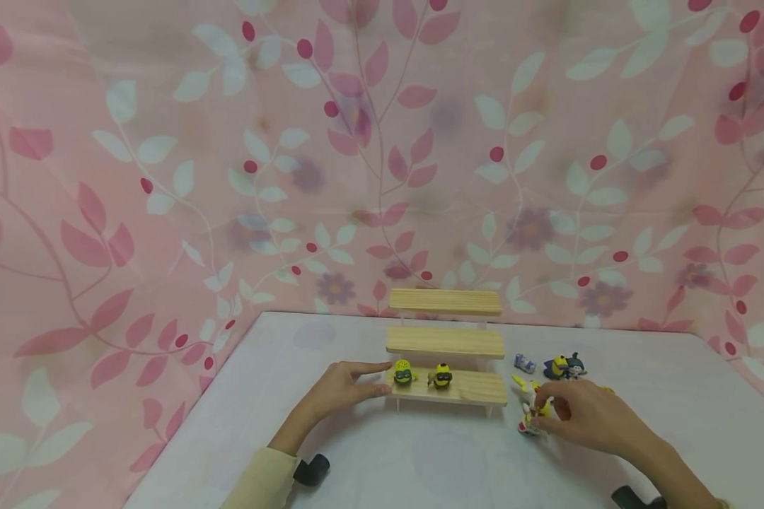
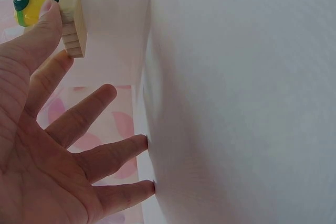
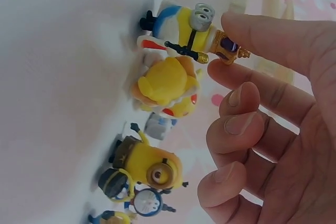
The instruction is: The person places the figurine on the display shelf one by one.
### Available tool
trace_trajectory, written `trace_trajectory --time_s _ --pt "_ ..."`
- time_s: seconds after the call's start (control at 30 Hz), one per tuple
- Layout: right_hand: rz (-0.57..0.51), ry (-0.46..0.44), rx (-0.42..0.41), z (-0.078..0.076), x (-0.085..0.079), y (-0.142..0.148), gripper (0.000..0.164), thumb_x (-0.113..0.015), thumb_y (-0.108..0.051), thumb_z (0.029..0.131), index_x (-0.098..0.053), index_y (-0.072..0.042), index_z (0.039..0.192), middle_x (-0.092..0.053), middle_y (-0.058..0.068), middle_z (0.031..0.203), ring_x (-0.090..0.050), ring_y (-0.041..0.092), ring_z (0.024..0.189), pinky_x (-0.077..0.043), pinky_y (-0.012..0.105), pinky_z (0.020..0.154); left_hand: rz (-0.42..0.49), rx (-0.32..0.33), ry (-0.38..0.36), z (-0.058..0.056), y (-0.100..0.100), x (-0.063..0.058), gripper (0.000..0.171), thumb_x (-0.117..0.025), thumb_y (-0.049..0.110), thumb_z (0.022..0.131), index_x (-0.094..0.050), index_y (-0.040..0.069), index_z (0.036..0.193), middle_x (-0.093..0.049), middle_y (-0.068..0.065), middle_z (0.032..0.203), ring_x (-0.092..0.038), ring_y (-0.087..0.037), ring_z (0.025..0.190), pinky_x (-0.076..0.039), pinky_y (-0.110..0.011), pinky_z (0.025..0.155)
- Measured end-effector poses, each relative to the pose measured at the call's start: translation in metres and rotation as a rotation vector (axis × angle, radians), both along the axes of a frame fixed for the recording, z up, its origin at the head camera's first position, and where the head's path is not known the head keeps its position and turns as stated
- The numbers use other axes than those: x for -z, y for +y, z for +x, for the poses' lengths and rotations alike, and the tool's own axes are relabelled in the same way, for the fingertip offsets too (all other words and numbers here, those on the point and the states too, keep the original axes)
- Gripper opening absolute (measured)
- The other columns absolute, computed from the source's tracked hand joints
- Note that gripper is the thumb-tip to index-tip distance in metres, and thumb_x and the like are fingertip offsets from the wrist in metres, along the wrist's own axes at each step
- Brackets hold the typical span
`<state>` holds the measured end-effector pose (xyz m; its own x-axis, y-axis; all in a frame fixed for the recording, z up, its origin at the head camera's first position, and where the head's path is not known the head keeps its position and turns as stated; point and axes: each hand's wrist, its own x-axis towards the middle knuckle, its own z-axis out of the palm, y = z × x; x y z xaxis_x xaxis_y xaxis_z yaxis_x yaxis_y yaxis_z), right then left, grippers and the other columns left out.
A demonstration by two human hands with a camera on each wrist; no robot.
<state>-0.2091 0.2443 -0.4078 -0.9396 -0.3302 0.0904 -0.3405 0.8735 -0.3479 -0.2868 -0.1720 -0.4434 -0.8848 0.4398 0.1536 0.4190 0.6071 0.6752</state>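
A three-tier display stand with wooden boards stands on the table. Two minion figures stand on its lowest board: one with green goggles at the left end, one dark-goggled beside it. My left hand holds that board's left end between thumb and index finger, the other fingers spread. To the right of the stand, my right hand has thumb and index finger around the gold crown of a robed minion figure. Its feet are close to the tabletop. A yellow figure in red and white is next to it.
More small figures lie behind the right hand: a one-eyed minion, a dark-haired figure and a small grey-blue piece. The middle board and top board rise behind. A pink floral cloth hangs behind the table.
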Motion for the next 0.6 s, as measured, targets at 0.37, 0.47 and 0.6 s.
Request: trace_trajectory --time_s 0.37,0.47,0.6 --pt "-0.005 0.087 -0.026 0.003 -0.017 0.002 0.02 -0.08 -0.042 0.08 -0.068 -0.031 0.091 -0.044 -0.015 0.062 -0.039 0.001 0.054 -0.032 0.022 0.047 -0.008 -0.007 0.018 0.001 0.0 0.0 0.052 -0.072 0.058 0.082 -0.068 0.032 0.127 -0.062 0.0 0.131 -0.059 -0.021 0.11 -0.05 -0.04 0.08" --pt "-0.009 0.096 -0.024 0.003 -0.023 0.0 0.021 -0.08 -0.043 0.081 -0.068 -0.03 0.092 -0.044 -0.015 0.062 -0.038 0.002 0.053 -0.03 0.022 0.047 -0.008 -0.016 0.011 0.002 0.0 -0.001 0.051 -0.073 0.057 0.082 -0.068 0.034 0.127 -0.063 0.003 0.131 -0.056 -0.019 0.122 -0.049 -0.045 0.09" --pt "-0.018 0.133 -0.041 0.002 -0.028 -0.002 0.021 -0.08 -0.043 0.08 -0.068 -0.03 0.092 -0.041 -0.015 0.061 -0.036 0.001 0.052 -0.028 0.022 0.047 -0.003 -0.018 0.006 0.003 0.001 -0.001 0.05 -0.073 0.056 0.082 -0.068 0.034 0.127 -0.062 0.003 0.131 -0.055 -0.018 0.123 -0.048 -0.045 0.089"
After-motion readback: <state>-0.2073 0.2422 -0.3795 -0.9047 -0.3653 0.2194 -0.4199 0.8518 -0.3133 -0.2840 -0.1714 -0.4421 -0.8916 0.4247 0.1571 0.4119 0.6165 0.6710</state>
